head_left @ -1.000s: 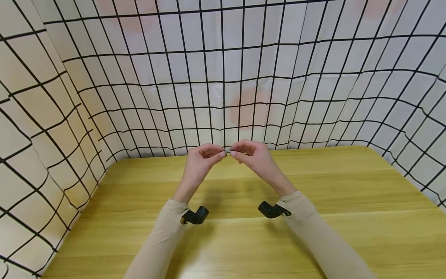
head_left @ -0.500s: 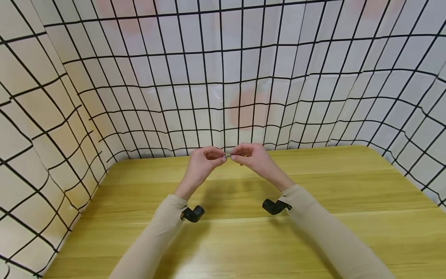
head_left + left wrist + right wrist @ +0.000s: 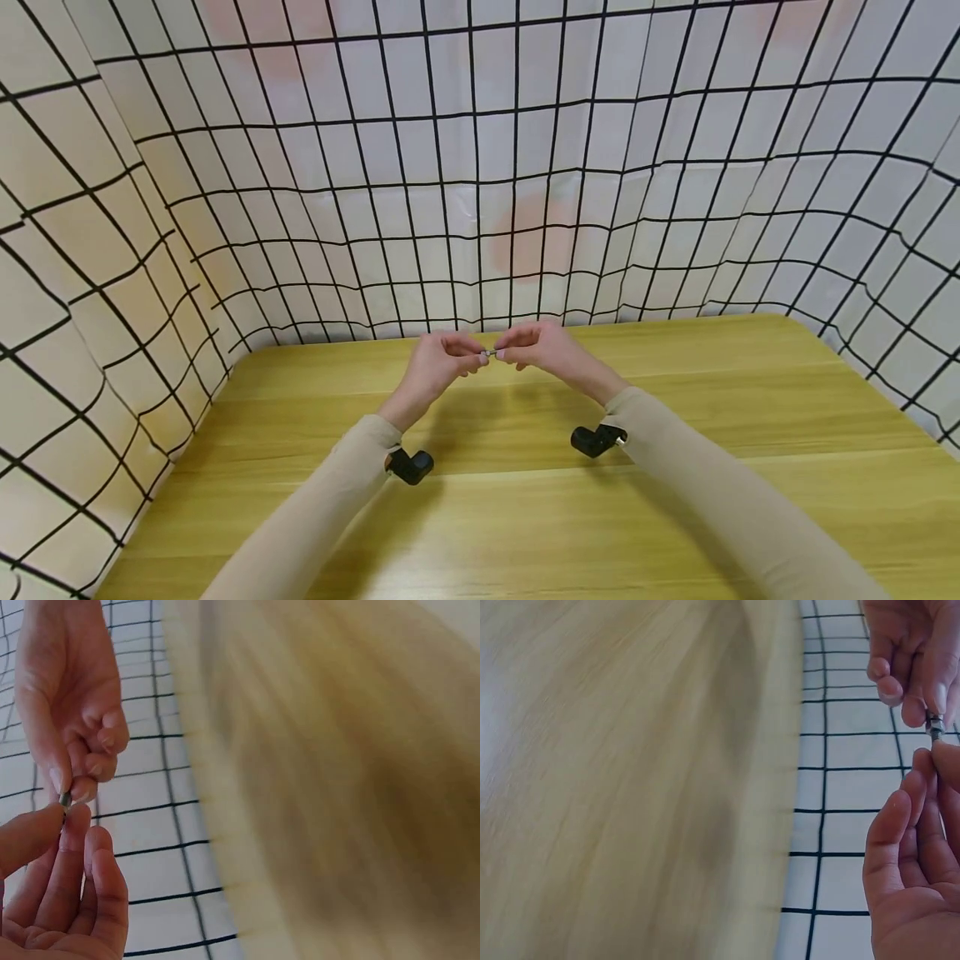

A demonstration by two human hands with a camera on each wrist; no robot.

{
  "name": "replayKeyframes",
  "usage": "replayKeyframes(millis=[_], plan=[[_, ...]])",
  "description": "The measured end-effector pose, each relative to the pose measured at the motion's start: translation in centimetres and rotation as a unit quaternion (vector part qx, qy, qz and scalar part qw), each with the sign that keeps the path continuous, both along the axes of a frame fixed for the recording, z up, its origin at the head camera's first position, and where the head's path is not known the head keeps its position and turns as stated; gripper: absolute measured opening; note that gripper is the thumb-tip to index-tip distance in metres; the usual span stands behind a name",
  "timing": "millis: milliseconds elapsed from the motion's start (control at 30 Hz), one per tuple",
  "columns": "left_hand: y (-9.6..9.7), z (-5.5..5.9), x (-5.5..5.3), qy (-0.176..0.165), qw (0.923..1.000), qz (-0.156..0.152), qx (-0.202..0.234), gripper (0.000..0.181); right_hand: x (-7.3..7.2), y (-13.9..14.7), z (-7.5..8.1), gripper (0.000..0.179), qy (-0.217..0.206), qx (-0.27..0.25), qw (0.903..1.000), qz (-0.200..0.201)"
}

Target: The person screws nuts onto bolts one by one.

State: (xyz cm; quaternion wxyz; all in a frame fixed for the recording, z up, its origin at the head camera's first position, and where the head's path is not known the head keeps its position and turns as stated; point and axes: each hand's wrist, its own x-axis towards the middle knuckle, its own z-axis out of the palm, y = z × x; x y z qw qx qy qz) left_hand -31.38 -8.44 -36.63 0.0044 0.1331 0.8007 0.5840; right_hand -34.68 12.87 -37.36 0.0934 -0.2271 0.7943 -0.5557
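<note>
A small silvery metal piece (image 3: pixel 490 353), apparently a bolt with a thicker end, spans the gap between the two hands above the table's far part. My left hand (image 3: pixel 437 371) pinches one end between thumb and index finger. From the other side, my right hand (image 3: pixel 551 354) pinches its thinner end. The right wrist view shows the thicker, ringed part of the metal piece (image 3: pixel 934 725) at the left fingertips. In the left wrist view, fingertips cover most of the metal piece (image 3: pixel 65 800). The other fingers of both hands are loosely bent.
A wood-grain table (image 3: pixel 487 517) lies under the hands. White cloth with a black grid (image 3: pixel 405 183) rises behind it and along both sides. Black camera mounts sit at the left cuff (image 3: pixel 410 467) and right cuff (image 3: pixel 597 440).
Both hands have come slightly down and nearer in the head view, with the metal piece still pinched between them. The forearms have spread a little apart.
</note>
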Motion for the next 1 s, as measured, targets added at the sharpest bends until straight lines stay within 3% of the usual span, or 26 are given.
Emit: replayKeyframes(millis=[133, 267, 500, 567, 733, 1000], plan=[[-0.1, -0.9, -0.3, -0.051, 0.9983, 0.004, 0.029, 0.011, -0.4, -0.1, -0.7, 0.016, -0.007, 0.010, 0.9999, 0.009], [-0.2, -1.7, -0.5, -0.070, 0.9966, 0.007, 0.042, 0.012, -0.6, -0.2, -1.4, 0.018, -0.017, 0.015, 0.9997, 0.009], [-0.2, -2.3, -0.9, -0.091, 0.9945, 0.013, 0.049, 0.015, -1.0, -0.7, -2.3, 0.024, -0.055, 0.008, 0.9985, 0.000], [-0.1, -2.0, -0.6, -0.093, 0.9945, 0.005, 0.048, 0.017, -1.1, -0.8, -2.4, 0.024, -0.058, 0.008, 0.9983, -0.006], [-0.1, -2.3, -1.0, -0.101, 0.9936, 0.006, 0.051, 0.015, -1.1, -1.1, -2.9, 0.020, -0.057, 0.021, 0.9978, -0.026], [0.0, -3.9, -1.6, -0.121, 0.9916, 0.024, 0.041, 0.011, -1.3, -1.5, -3.7, 0.014, -0.038, 0.073, 0.9958, -0.041]])
